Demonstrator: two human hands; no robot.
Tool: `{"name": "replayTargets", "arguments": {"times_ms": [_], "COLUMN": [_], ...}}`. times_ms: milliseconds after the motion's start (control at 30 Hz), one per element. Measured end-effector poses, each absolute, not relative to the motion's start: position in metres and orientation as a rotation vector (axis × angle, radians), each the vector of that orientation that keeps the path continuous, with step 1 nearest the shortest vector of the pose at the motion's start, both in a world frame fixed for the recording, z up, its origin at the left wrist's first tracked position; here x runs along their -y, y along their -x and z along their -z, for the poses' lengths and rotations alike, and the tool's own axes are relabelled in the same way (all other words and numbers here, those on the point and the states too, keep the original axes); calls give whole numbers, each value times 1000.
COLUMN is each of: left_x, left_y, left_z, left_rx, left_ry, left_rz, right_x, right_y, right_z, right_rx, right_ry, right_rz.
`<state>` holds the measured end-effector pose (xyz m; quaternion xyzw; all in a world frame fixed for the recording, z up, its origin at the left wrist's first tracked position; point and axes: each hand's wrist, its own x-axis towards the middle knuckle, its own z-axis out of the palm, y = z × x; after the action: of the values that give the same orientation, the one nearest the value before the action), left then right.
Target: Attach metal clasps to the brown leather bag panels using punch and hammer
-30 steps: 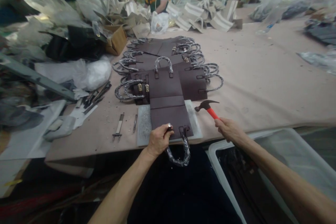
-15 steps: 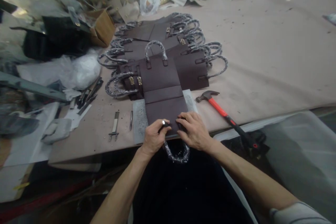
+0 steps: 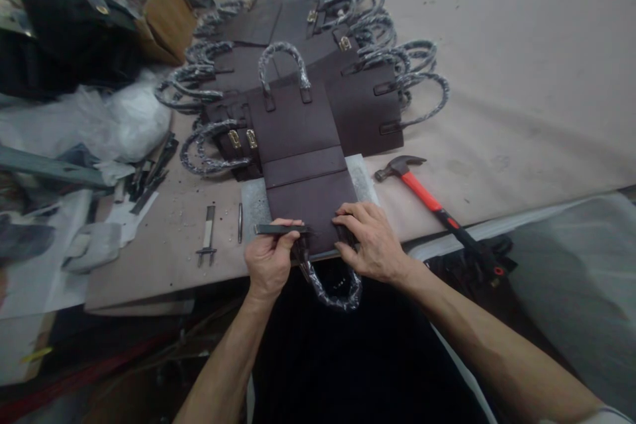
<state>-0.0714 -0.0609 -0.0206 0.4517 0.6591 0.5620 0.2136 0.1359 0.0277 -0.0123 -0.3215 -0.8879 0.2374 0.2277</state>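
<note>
A dark brown bag panel [image 3: 311,202] lies unfolded in front of me, one wrapped handle at its far end and another handle [image 3: 335,297] hanging over the table edge. My left hand [image 3: 271,255] pinches a slim, dark, flat tool [image 3: 278,229], its narrow end pointing right at the left base of the near handle. On the other side, my right hand [image 3: 370,238] has its fingers curled on that handle's right base, which they partly cover. Beneath the panel is a pale slab [image 3: 365,179].
Several brown bag panels [image 3: 368,103] with plastic-wrapped handles are piled behind. A claw hammer [image 3: 422,195] lies at right. A two-pronged punch [image 3: 207,235] and a thin metal rod [image 3: 240,222] lie at left, near dark tools [image 3: 152,172]. A cardboard box [image 3: 169,16] stands farther back.
My left hand has moved left from the handle base, and the flat tool now shows lengthwise in it. My right hand stays at its place. The view has tilted down and closer.
</note>
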Motion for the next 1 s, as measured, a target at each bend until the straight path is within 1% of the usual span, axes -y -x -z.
{"name": "replayTargets", "arguments": {"times_ms": [267, 633, 1000], "left_x": [64, 54, 56], "left_y": [69, 61, 60], "left_z": [16, 20, 24], "left_rx": [-1819, -1722, -1734], "left_ry": [-1513, -1651, -1657], "left_rz": [-1413, -1456, -1443], "right_x": [-29, -29, -28], "right_y": [-137, -137, -138], "right_z": [14, 15, 14], "right_rx": [2461, 2476, 2482], "right_ry": [877, 883, 887], "right_rz": [-637, -615, -592]}}
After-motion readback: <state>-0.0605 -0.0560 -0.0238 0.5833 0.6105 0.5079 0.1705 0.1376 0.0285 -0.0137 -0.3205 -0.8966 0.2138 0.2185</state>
